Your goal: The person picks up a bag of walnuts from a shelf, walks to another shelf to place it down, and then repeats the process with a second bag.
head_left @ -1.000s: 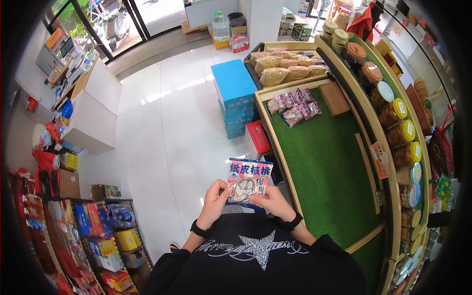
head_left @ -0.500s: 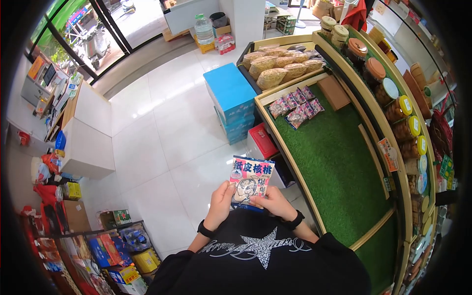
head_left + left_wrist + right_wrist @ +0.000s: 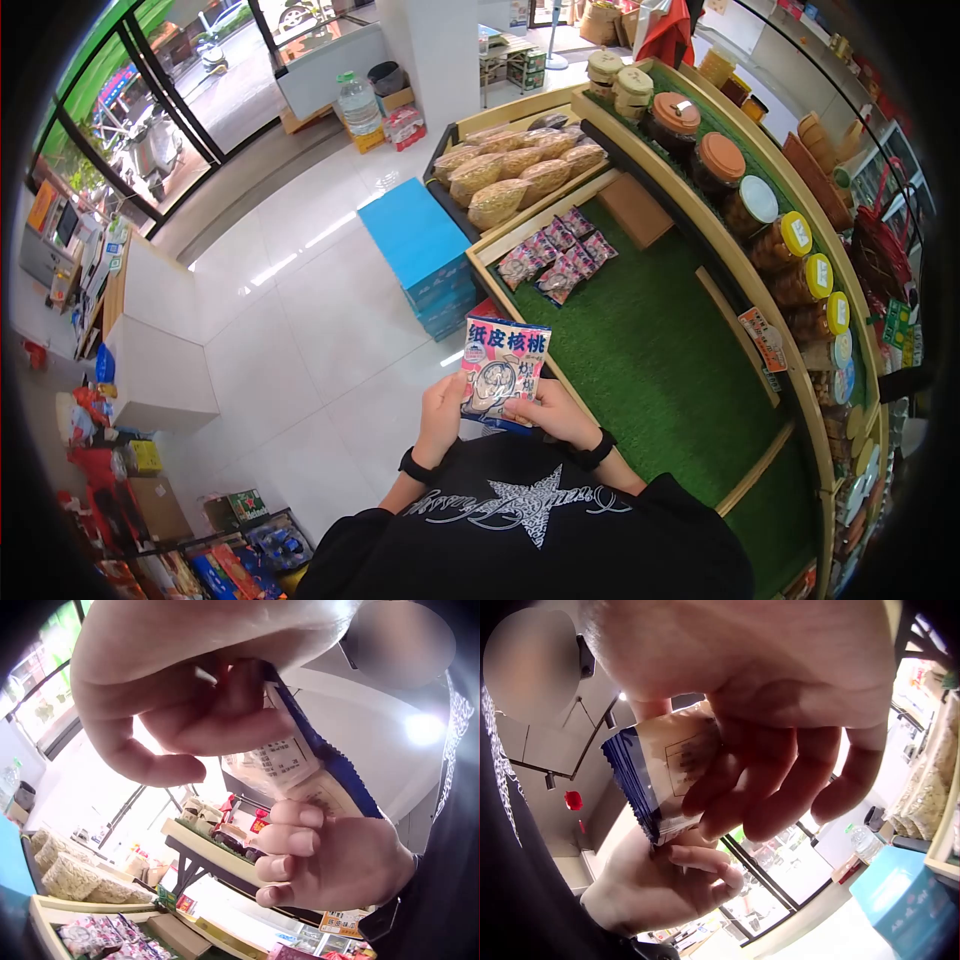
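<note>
A small pink, cream and blue packet of walnuts point(image 3: 505, 375) is held upright in front of the person's chest, its printed front facing up toward the head camera. My left hand point(image 3: 440, 415) pinches its left edge with the thumb on the front. On the lower right side, my right hand point(image 3: 560, 412) grips it, thumb across the front and fingers behind. Both wrist views show the back of the packet point(image 3: 292, 761) with a printed label and a blue crimped edge point(image 3: 641, 791). The fingers of both hands curl behind it.
To the right, a wooden display bin point(image 3: 640, 370) lined with green turf holds several similar packets point(image 3: 560, 255) and a cardboard box point(image 3: 637, 210). Bags of puffed snacks point(image 3: 520, 165) lie beyond. Blue boxes point(image 3: 415, 235) are stacked beside the bin; jars point(image 3: 720, 160) line the upper shelf.
The head view has turned, so the bin, blue boxes and jars sit further left in it and the doorway shows more. Both hands keep their hold on the packet in front of the chest.
</note>
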Motion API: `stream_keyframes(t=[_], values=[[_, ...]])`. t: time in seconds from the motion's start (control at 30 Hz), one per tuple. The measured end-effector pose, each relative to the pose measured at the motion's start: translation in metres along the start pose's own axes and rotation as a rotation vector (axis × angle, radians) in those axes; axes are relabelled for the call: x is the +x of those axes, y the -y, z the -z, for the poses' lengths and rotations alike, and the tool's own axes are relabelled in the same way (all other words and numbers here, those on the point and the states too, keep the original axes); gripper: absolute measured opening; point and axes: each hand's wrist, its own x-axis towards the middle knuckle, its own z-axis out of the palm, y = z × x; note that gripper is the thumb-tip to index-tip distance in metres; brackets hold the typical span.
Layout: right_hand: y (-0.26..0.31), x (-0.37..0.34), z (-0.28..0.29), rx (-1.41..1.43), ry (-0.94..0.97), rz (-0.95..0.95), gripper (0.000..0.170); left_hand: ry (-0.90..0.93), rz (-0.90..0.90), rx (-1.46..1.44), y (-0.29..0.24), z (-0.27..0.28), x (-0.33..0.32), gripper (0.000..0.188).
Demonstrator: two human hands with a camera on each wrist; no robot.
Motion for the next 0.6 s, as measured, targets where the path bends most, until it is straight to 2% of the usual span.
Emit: stream_keyframes(t=[0.27, 0.33, 0.43, 0.53, 0.6], values=[[0.014, -0.009, 0.039, -0.106, -0.125, 0.032, 0.025, 0.187, 0.163, -0.097, 0.004, -0.036, 0.037, 0.029], [0.011, -0.009, 0.044, -0.093, -0.171, 0.045, 0.026, 0.239, 0.107, 0.032, 0.018, -0.038, 0.051, 0.026], [0.006, -0.010, 0.048, 0.020, -0.276, -0.007, 0.026, 0.369, 0.124, 0.113, 0.029, -0.039, 0.078, 0.021], [0.005, -0.007, 0.052, 0.034, -0.412, -0.036, 0.027, 0.397, 0.074, 0.034, 0.010, -0.056, 0.098, 0.018], [0.002, -0.001, 0.053, 0.044, -0.464, -0.034, 0.026, 0.462, 0.101, 0.058, 0.002, -0.059, 0.113, 0.017]])
